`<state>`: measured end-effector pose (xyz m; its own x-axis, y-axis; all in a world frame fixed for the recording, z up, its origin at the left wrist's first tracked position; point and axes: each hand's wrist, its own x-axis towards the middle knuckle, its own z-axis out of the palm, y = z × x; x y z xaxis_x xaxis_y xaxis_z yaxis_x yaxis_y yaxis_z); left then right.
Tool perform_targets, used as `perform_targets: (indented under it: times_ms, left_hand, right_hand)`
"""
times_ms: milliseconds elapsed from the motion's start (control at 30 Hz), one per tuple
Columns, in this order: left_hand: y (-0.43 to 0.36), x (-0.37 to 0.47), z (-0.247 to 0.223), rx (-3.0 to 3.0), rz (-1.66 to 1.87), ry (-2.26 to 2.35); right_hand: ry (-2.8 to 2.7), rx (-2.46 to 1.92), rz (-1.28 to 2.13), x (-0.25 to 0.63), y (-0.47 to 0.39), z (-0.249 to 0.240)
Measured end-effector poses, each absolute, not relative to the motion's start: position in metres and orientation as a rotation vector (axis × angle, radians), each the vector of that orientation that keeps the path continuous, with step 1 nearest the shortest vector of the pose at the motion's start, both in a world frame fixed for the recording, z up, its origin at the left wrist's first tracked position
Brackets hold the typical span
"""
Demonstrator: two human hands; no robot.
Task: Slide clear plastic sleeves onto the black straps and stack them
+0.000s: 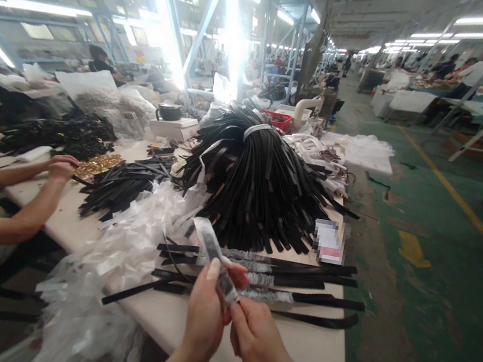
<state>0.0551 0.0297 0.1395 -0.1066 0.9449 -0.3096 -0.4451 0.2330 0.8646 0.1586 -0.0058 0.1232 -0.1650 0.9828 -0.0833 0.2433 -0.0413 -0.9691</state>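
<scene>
A narrow clear plastic sleeve (pixel 208 238) slants between my two hands above the near part of the table. My left hand (pixel 208 305) is closed around its middle, the thumb lying along it. At the sleeve's lower end, my right hand (pixel 256 338) pinches with thumb and fingers. Whether a strap runs inside the sleeve I cannot tell. Just beyond my hands lie several black straps (pixel 318 301) side by side, some with crinkled clear plastic (pixel 259 279) bunched around their middles. A large tied bundle of black straps (pixel 258 190) fans out behind them.
Loose clear plastic sleeves (pixel 136 225) pile up left of my hands and spill over the table (pixel 304 358) edge. A co-worker's hands (pixel 63 166) are at the left, near gold-coloured pieces (pixel 100 166) and more black straps (pixel 125 183). A pixelated card (pixel 329 242) lies at right.
</scene>
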Motion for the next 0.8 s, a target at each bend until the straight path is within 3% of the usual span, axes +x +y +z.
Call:
perform_targets:
  times_ms: [100, 267, 500, 700, 800]
  left_hand:
    - [0.014, 0.064, 0.133, 0.695, 1.226, 1.198]
    - [0.047, 0.054, 0.134, 0.450, 1.233, 1.019]
    - [0.023, 0.069, 0.115, 0.623, 1.243, 1.156]
    - [0.068, 0.060, 0.121, 0.367, 1.195, 1.043]
    - [0.050, 0.070, 0.111, 0.455, 1.247, 1.136]
  right_hand:
    - [-1.488, -1.301, 1.142, 0.161, -0.005, 0.127]
    - [-1.517, -1.361, 1.244, 0.160, -0.006, 0.115]
    - [-1.454, -1.336, 1.131, 0.163, -0.002, 0.115]
    - [-1.503, -1.457, 1.199, 0.161, -0.002, 0.105]
    - [-1.481, -1.463, 1.141, 0.163, 0.002, 0.106]
